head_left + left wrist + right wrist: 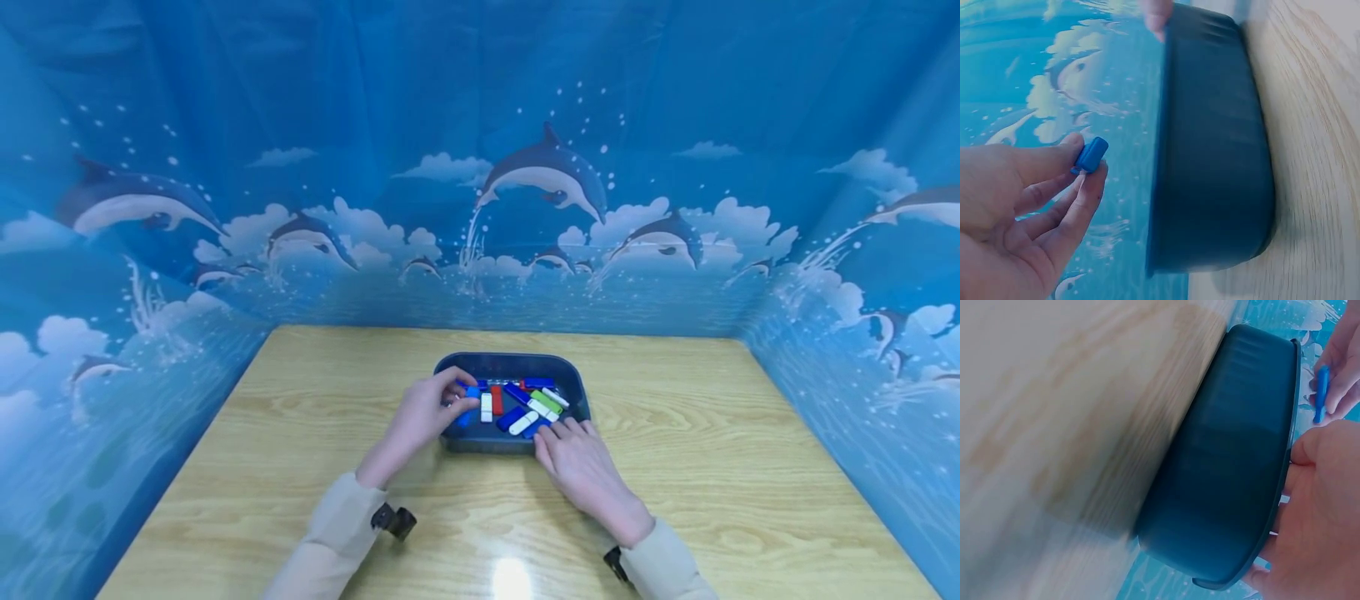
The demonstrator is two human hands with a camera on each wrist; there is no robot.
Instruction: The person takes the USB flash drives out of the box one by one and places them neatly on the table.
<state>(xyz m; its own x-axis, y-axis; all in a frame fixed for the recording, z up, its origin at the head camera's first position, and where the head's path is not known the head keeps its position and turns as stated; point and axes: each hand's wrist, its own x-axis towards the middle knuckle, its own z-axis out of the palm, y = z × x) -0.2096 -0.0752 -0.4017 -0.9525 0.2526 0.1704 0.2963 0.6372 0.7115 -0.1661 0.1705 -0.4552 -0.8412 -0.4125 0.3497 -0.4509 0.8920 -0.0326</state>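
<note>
My left hand (pixel 427 410) is over the left end of a dark blue plastic tray (pixel 491 447). Between thumb and fingertips it pinches a small blue USB flash drive (pixel 1092 154), held above the rim in the left wrist view. My right hand (pixel 581 467) lies at the tray's near right corner, its fingers reaching over the rim, fingertips hidden inside in the right wrist view. Within the tray lie several flash drives: a red one (pixel 497 400), a white one (pixel 487 407), a green one (pixel 547 402), and more white and dark blue ones toward the right.
The tray stands on a light wood-grain table (pixel 675 417). A blue curtain (pixel 420 100) printed with dolphins and clouds closes off the back and both sides. Small black wrist cameras sit at both cuffs, the left camera (pixel 393 521) hanging over the table.
</note>
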